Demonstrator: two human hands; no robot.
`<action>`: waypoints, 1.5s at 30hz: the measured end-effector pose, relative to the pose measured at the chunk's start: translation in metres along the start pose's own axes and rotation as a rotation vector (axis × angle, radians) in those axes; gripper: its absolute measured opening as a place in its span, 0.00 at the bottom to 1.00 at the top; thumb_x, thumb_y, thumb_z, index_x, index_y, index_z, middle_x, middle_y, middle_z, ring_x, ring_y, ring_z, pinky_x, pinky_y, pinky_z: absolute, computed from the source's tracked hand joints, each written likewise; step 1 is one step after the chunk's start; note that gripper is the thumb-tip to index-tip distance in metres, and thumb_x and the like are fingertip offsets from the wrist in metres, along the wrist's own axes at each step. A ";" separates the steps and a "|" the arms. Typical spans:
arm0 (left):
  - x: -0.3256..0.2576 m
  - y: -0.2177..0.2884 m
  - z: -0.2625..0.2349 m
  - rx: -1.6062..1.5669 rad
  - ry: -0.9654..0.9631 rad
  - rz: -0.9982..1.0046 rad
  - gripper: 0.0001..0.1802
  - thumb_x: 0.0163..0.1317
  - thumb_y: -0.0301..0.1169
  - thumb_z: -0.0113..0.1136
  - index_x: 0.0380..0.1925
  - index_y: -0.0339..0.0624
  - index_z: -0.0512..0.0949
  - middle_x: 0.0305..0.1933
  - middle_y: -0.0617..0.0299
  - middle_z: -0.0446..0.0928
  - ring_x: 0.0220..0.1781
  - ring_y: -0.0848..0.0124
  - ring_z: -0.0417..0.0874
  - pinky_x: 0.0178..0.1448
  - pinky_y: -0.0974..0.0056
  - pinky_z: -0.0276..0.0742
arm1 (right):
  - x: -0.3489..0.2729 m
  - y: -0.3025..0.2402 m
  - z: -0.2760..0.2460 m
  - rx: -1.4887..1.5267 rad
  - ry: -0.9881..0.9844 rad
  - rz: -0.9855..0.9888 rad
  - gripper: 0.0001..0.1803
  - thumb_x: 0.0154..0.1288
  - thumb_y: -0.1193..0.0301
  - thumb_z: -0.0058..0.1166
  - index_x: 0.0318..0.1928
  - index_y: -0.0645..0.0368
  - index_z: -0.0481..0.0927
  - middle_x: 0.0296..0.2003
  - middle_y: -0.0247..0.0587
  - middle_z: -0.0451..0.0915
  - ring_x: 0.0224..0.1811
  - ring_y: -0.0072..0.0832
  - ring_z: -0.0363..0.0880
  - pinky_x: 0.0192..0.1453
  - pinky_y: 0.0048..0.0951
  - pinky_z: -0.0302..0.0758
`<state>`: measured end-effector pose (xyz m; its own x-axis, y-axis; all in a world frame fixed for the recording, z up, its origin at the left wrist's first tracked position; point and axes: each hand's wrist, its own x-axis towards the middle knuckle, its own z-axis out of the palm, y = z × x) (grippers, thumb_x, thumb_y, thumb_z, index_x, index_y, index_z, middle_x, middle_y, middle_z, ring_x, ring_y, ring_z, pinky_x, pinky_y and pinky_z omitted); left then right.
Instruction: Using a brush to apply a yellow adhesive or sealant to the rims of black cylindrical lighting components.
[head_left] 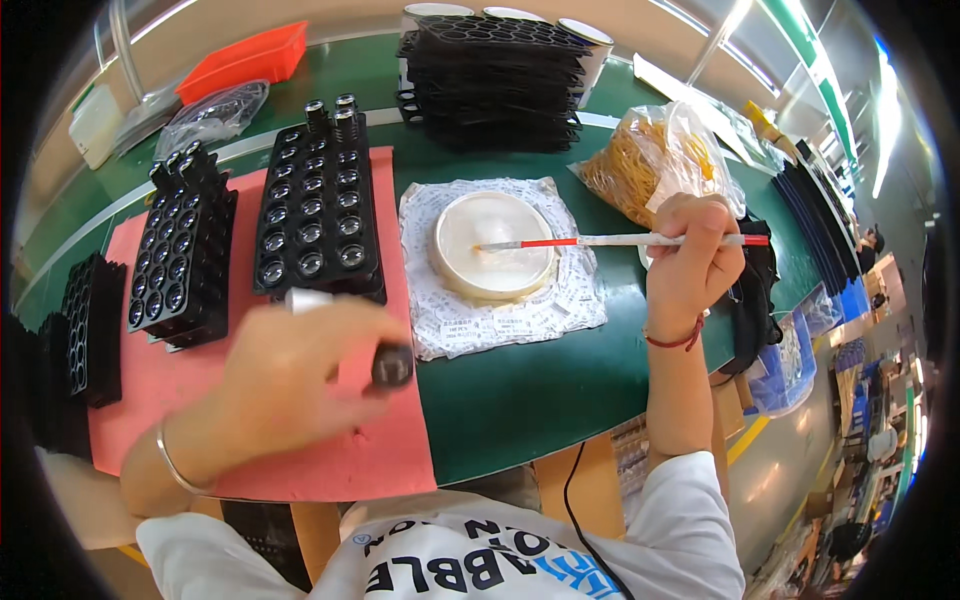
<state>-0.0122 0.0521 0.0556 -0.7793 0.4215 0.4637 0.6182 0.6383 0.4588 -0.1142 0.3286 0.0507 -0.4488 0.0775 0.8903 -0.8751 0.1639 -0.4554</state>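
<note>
My right hand (692,262) is closed around a thin brush (610,240) with a red and white handle. The brush points left, its tip over or touching the inside of a round, shallow whitish dish (492,212). That dish rests on a white printed pad (455,325). My left hand (285,375), smeared by motion above the pink mat (375,455), has a short black cylinder (392,366) between its fingers. Something white shows at one of its fingers. Just beyond it stands a black tray stack (318,205) holding rows of black cylinders with glassy round tops.
More loaded black trays (180,250) stand to the left. At the back are stacked black trays (490,85), white tubs and a red bin (245,62). A clear bag of yellowish bands (650,165) lies right of the dish. Blue bins (785,370) sit beyond the table's right edge.
</note>
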 end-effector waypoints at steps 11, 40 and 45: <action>-0.035 -0.030 0.015 -0.507 -0.019 -0.583 0.15 0.44 0.27 0.63 0.36 0.39 0.75 0.22 0.70 0.73 0.16 0.86 0.60 0.18 0.78 0.56 | 0.011 0.016 0.011 0.324 0.315 0.506 0.21 0.66 0.60 0.40 0.17 0.55 0.62 0.11 0.30 0.61 0.11 0.14 0.55 0.14 0.16 0.50; -0.043 -0.045 0.017 -1.004 0.063 -0.629 0.14 0.47 0.31 0.65 0.30 0.34 0.75 0.26 0.70 0.73 0.24 0.89 0.66 0.26 0.81 0.62 | -0.005 0.001 0.027 0.509 -0.138 0.492 0.18 0.69 0.60 0.30 0.24 0.57 0.61 0.12 0.35 0.63 0.12 0.21 0.59 0.19 0.21 0.58; -0.043 -0.045 0.015 -1.004 -0.001 -0.583 0.13 0.50 0.29 0.62 0.35 0.35 0.75 0.31 0.69 0.76 0.25 0.90 0.66 0.25 0.80 0.61 | -0.004 0.001 0.027 0.441 -0.136 0.476 0.18 0.69 0.61 0.29 0.24 0.57 0.61 0.11 0.35 0.62 0.11 0.21 0.57 0.18 0.21 0.56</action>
<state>-0.0081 0.0146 0.0039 -0.9725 0.2324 -0.0163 -0.0317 -0.0626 0.9975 -0.1185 0.3018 0.0463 -0.7982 -0.0875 0.5961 -0.5550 -0.2781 -0.7840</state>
